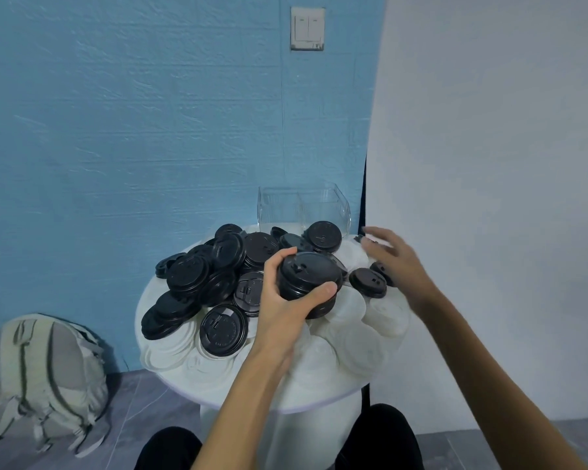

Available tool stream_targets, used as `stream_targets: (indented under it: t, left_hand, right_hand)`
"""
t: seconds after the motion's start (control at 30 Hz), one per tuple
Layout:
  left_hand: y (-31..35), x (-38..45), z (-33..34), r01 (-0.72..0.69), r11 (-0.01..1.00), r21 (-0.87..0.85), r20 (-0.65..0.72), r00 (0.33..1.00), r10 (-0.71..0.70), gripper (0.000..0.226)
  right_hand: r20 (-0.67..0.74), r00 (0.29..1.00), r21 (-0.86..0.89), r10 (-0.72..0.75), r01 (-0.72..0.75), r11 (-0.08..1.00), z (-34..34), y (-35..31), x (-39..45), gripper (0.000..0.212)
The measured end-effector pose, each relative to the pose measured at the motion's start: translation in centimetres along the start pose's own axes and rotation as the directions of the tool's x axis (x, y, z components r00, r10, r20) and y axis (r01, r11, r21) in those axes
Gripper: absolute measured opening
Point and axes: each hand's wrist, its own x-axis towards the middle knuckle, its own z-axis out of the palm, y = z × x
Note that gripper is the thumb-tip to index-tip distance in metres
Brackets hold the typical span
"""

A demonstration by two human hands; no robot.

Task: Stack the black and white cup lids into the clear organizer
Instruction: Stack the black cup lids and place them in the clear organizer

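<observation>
A small round white table (218, 391) is heaped with black lids (197, 276) on the left and back and white lids (360, 340) at the front and right. My left hand (282, 300) grips a stack of black lids (309, 279) above the middle of the heap, thumb in front and fingers behind. My right hand (391, 259) hovers over the right side of the pile, fingers spread and blurred, holding nothing. The clear organizer (302, 206) stands at the back of the table against the blue wall and looks empty.
A light grey backpack (48, 374) lies on the floor at the left. A white wall panel (489, 198) rises close on the right of the table. My dark-clad knees (170, 449) sit at the table's pedestal. A wall switch (307, 28) is high up.
</observation>
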Motion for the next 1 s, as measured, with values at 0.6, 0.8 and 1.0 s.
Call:
stream_targets:
  t: [0.6,0.8,1.0]
  left_hand:
    - [-0.3,0.3,0.1,-0.004,0.999,0.036,0.02,1.0,0.003,0.079]
    - [-0.2,0.3,-0.3,-0.003,0.999,0.036,0.017,1.0,0.002,0.079]
    - [-0.1,0.3,-0.4,-0.003,0.999,0.036,0.015,1.0,0.002,0.081]
  right_hand:
    - [-0.211,0.948,-0.471,0.239,-0.313,0.824,-3.7,9.5,7.0,0.058]
    - [-0.239,0.933,-0.506,0.268,-0.355,0.786,-3.5,9.0,7.6,0.069]
    - [-0.312,0.899,-0.182,0.309,-0.375,0.909,-4.6,9.5,7.7,0.058]
